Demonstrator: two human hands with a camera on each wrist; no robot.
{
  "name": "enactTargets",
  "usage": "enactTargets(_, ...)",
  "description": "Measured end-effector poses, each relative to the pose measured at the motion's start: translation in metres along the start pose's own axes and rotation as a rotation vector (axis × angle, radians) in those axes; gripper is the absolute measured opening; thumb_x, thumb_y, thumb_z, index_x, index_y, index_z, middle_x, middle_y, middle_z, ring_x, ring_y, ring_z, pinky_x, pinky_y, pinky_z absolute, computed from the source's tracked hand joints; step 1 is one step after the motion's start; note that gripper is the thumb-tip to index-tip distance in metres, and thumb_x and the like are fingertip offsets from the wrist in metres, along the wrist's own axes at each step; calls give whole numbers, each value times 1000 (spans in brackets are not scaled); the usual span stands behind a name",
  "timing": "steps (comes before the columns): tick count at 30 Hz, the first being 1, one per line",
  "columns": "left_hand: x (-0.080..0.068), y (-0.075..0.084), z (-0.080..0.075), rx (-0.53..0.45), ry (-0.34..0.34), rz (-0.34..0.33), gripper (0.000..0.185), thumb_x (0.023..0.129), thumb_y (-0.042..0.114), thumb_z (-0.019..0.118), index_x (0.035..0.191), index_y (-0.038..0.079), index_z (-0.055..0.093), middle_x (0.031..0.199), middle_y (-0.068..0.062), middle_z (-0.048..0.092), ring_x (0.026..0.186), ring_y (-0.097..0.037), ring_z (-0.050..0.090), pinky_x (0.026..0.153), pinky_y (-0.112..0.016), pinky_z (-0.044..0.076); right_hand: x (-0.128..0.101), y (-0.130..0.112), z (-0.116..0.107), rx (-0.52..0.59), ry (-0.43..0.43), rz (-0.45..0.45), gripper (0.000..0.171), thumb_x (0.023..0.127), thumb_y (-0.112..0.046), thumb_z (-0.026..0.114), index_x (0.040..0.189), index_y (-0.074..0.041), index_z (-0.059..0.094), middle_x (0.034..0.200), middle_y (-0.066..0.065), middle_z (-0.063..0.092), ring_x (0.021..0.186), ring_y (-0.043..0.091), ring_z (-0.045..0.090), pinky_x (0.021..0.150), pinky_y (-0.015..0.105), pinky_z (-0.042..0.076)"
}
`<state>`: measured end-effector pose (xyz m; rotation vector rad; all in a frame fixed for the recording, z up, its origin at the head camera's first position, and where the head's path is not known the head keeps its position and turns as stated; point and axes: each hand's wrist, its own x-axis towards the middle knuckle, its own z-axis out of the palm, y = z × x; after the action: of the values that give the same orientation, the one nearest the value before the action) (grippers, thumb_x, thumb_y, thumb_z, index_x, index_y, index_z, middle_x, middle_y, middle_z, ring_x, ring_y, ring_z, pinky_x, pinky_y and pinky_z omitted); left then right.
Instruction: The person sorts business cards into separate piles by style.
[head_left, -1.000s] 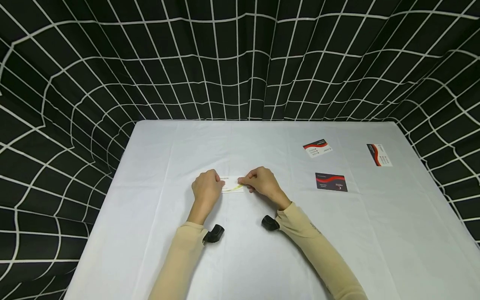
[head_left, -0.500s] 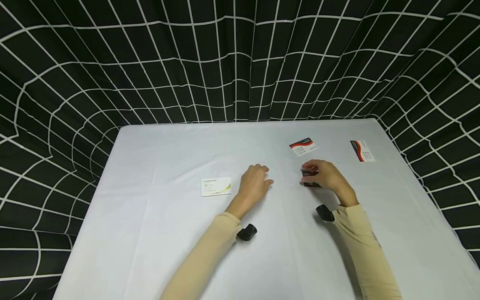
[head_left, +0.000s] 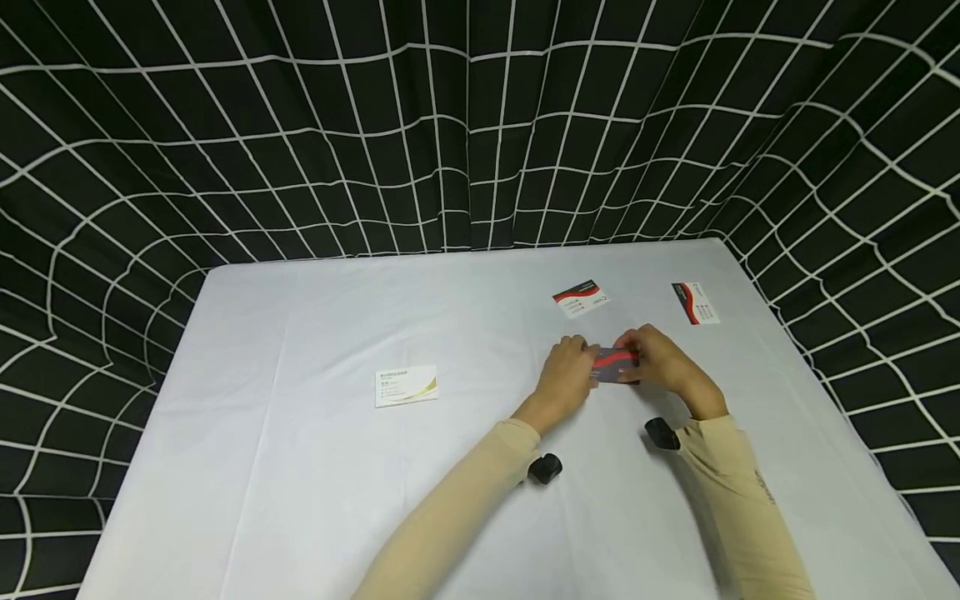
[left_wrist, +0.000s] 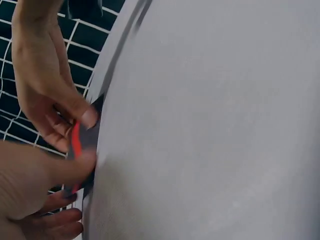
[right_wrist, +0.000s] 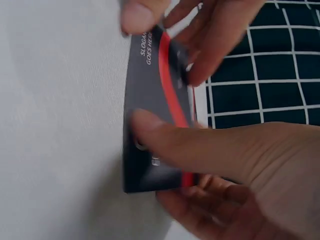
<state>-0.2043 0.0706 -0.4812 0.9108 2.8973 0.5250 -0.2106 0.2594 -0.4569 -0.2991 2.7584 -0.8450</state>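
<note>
A dark grey business card [head_left: 613, 365] with a red wavy stripe is between my two hands at the right of centre. My right hand [head_left: 663, 362] pinches its right end; in the right wrist view the right thumb [right_wrist: 155, 135] lies across the printed face, with the fingers behind. My left hand [head_left: 566, 375] grips the other end, its thumb [right_wrist: 137, 17] at the card's edge and its fingers partly behind it. In the left wrist view the card's dark face [left_wrist: 90, 137] shows tilted between both thumbs, which are slightly blurred.
A white business card [head_left: 406, 386] with a yellow-green curve lies left of the hands. Beyond them lie a red, black and white card [head_left: 581, 298] and a similar one [head_left: 696, 303] farther right. A black grid curtain [head_left: 360, 150] surrounds the white table [head_left: 315, 500].
Both hands have let go of the white card and moved right. The right hand reached the dark card first; now the left hand has hold of it too. The head view has swung right.
</note>
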Motion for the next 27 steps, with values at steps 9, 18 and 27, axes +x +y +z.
enactTargets(9,-15,-35,-16,-709,248,-250,13,83,6,77,95,3,73,74,-1,65,61,-4,51,56,-16,41,1,-36,18,381,135,255,43,88,-18,74,115,13,62,76,1,71,64,-1,57,58,17,45)
enactTargets(18,-54,-89,-47,-631,245,-393,17,75,3,83,90,1,75,74,-4,65,64,-8,53,58,-19,42,20,-92,61,273,74,230,28,92,-20,70,96,8,70,65,8,70,50,11,64,48,20,50)
enactTargets(27,-84,-115,-69,-499,198,-420,15,76,-2,80,90,-3,74,87,-14,71,75,-22,63,69,-32,53,33,-122,86,117,-35,187,36,91,-33,70,67,-7,70,48,-4,56,46,8,49,48,22,35)
